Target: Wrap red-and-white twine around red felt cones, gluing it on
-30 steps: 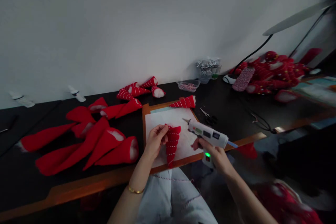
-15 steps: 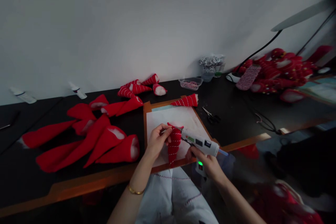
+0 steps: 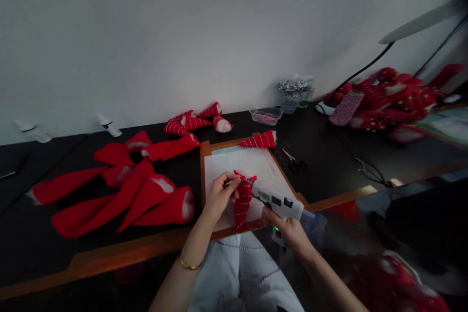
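Observation:
In the head view my left hand [image 3: 222, 195] pinches the wide upper edge of a red fabric cone [image 3: 242, 207], whose narrow tip points down toward me. Thin pale cord runs round the cone in rows. My right hand [image 3: 287, 228] grips a white hot glue gun [image 3: 278, 200] with a green light on its handle. The gun's nozzle reaches the cone's upper edge, close to my left fingertips; whether it touches is too small to tell. Under the cone lies a white sheet [image 3: 219, 163]. A red-and-white cord [image 3: 239, 247] trails over my lap.
Several plain red cones [image 3: 127, 190] lie left. Cord-wrapped cones [image 3: 193, 121] sit by the wall, another [image 3: 260, 140] above the sheet. Scissors [image 3: 293, 160], a clear tray [image 3: 266, 116] and a lamp [image 3: 325, 107] stand right, near a red pile [image 3: 391, 97]. White bottles [image 3: 109, 125] are left.
The glue gun's nozzle has shifted slightly left along the cone's upper edge, and its rear has dipped a little. My left hand has stayed nearly still.

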Demonstrator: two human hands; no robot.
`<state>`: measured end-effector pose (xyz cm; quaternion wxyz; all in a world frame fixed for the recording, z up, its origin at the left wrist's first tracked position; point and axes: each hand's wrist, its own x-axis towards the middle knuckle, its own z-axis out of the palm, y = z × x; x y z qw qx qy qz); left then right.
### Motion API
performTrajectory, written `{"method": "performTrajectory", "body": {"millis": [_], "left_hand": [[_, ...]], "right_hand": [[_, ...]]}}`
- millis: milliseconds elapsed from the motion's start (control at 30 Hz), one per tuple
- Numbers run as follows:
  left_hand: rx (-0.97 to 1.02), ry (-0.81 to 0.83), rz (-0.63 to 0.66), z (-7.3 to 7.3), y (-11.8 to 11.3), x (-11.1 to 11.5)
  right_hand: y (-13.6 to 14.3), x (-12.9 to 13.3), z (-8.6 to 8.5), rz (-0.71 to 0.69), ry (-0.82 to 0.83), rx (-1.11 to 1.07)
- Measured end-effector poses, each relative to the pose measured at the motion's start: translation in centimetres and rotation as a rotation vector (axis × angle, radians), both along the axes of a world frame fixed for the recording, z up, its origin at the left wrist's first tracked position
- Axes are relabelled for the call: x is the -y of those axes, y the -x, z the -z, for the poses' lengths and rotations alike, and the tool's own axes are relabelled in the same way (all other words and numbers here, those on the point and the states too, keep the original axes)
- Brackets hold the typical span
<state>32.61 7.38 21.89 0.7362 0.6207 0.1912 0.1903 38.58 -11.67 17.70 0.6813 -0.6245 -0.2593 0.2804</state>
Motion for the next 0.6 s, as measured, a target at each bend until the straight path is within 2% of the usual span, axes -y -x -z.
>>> {"method": "performTrajectory", "body": {"millis": [600], "left_hand": [[0.007,-0.006,0.015,0.18,-0.05,-0.09]], "right_hand": [[0.12,-0.22,0.08,0.014,0.021,-0.073]]}}
